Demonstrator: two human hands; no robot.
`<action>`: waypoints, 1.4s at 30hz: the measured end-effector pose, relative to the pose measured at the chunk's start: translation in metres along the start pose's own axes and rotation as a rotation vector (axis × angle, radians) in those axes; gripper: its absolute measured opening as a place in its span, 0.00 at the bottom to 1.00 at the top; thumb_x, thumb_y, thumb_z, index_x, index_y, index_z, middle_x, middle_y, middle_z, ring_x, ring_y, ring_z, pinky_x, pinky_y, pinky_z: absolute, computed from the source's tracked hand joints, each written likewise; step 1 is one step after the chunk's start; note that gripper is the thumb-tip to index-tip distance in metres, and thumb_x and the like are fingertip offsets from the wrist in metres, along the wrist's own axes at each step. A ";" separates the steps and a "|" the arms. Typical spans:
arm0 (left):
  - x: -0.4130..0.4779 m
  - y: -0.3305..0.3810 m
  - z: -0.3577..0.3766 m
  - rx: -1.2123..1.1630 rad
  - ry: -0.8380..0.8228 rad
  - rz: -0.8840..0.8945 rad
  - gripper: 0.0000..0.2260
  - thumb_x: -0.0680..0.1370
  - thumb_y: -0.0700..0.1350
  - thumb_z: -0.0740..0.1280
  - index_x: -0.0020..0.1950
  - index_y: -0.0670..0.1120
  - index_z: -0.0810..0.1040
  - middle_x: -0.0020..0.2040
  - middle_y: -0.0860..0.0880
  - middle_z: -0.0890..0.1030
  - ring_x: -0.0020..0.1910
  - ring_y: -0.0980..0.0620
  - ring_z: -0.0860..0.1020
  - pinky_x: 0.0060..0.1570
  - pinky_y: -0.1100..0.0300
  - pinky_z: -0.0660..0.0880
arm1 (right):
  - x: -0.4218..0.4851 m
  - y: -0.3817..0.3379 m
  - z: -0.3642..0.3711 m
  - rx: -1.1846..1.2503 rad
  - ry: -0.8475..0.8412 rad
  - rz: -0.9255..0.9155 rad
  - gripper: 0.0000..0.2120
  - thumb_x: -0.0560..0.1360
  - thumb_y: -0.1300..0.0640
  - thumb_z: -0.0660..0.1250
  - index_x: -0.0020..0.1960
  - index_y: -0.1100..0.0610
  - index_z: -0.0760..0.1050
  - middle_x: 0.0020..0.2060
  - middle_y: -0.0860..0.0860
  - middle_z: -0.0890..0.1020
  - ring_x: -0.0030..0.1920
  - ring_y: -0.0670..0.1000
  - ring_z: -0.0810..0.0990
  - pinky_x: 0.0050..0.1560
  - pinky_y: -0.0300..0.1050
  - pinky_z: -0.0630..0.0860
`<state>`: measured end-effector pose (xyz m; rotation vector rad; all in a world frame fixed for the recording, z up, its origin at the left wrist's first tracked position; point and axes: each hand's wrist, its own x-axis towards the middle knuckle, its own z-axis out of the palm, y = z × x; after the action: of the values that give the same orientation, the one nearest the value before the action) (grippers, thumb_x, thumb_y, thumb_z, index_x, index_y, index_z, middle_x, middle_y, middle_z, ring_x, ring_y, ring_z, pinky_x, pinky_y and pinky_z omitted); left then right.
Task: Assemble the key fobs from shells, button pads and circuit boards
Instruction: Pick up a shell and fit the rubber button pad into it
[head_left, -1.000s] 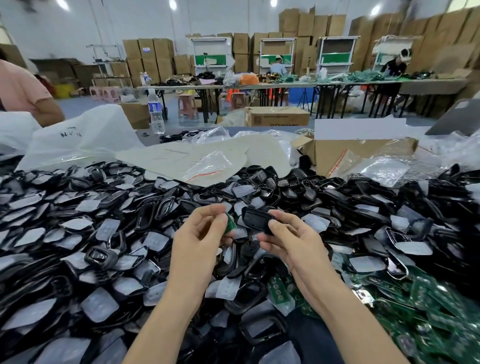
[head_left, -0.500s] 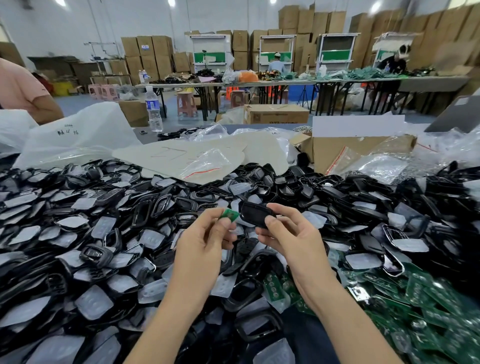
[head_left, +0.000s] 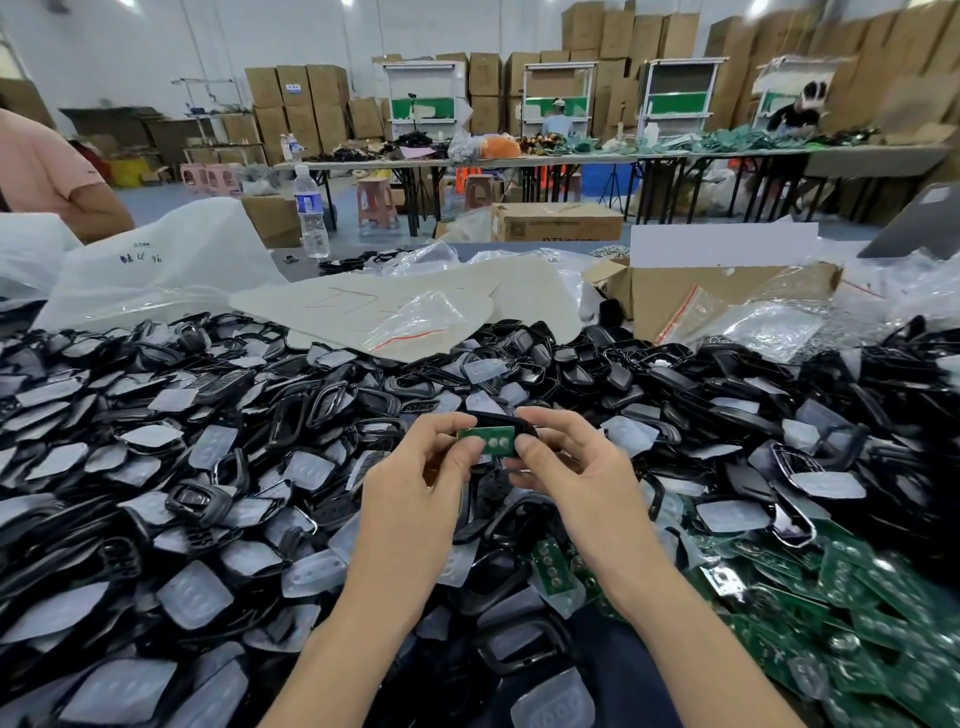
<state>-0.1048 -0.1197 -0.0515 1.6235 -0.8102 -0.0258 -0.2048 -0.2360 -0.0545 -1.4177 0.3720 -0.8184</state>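
Note:
Both hands meet above the middle of a big heap of parts. A small green circuit board (head_left: 492, 441) with round contacts lies against a black shell (head_left: 522, 425), which shows just behind and above it. My left hand (head_left: 415, 493) pinches the board's left end between thumb and fingers. My right hand (head_left: 566, 478) grips the shell and the board's right end. Black shells (head_left: 322, 405) and translucent button pads (head_left: 195, 592) cover the table all round. More green circuit boards (head_left: 852, 597) are piled at the lower right.
An open cardboard box (head_left: 675, 296) and clear plastic bags (head_left: 769, 322) stand behind the heap at right. White bags (head_left: 156, 265) and a water bottle (head_left: 310, 213) are at back left. A person in a pink sleeve (head_left: 47, 176) stands far left. Long tables with workers fill the background.
The hands have come together: the circuit board in my left hand, held apart from the shell before, now lies on the shell, with both hands holding the pair. The view tilted slightly down.

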 end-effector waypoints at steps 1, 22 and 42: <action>0.000 0.000 0.000 0.000 0.003 -0.002 0.10 0.80 0.47 0.69 0.52 0.64 0.78 0.43 0.60 0.83 0.43 0.56 0.83 0.47 0.48 0.81 | 0.000 0.000 0.000 -0.001 0.001 0.001 0.13 0.80 0.62 0.69 0.52 0.44 0.84 0.45 0.50 0.86 0.48 0.52 0.87 0.48 0.40 0.82; 0.000 -0.003 0.001 -0.077 -0.010 -0.037 0.11 0.80 0.45 0.69 0.50 0.64 0.80 0.41 0.56 0.84 0.39 0.57 0.82 0.45 0.56 0.79 | -0.002 -0.003 -0.001 -0.055 -0.021 -0.009 0.11 0.79 0.63 0.69 0.54 0.47 0.83 0.45 0.49 0.86 0.47 0.50 0.86 0.48 0.39 0.82; 0.001 -0.004 0.003 -0.020 0.014 -0.084 0.08 0.77 0.55 0.69 0.54 0.59 0.74 0.37 0.50 0.81 0.39 0.51 0.80 0.43 0.53 0.77 | -0.004 -0.004 0.002 -0.069 -0.047 0.003 0.11 0.79 0.59 0.71 0.51 0.43 0.84 0.42 0.47 0.86 0.44 0.49 0.87 0.49 0.37 0.81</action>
<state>-0.1040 -0.1227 -0.0553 1.6362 -0.7284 -0.0818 -0.2074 -0.2314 -0.0518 -1.4971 0.3692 -0.7753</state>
